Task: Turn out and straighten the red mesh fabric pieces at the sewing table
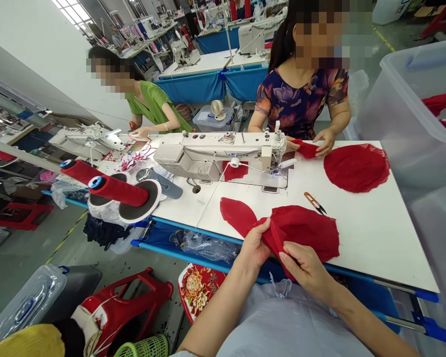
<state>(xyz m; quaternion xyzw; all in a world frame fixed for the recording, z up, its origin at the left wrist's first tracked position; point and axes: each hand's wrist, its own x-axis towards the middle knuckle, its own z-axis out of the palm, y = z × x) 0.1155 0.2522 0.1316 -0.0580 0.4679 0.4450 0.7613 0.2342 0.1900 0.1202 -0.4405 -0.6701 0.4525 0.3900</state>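
Red fabric (306, 230) lies partly on the white table's near edge and is gathered between my hands. My left hand (257, 244) is closed on its left part, beside a leaf-shaped red flap. My right hand (305, 263) pinches the same fabric a little to the right, with a fold hanging below the edge. Beyond the fabric lie thread snips (315, 203) with orange handles. A round red piece with a frilled edge (357, 167) rests flat at the far right.
A white sewing machine (223, 156) stands across the table. Red thread cones (121, 191) are at the left. Two people sit opposite, one holding red fabric (306, 148). Clear plastic bins (423, 74) stand right; a red stool (130, 302) is below left.
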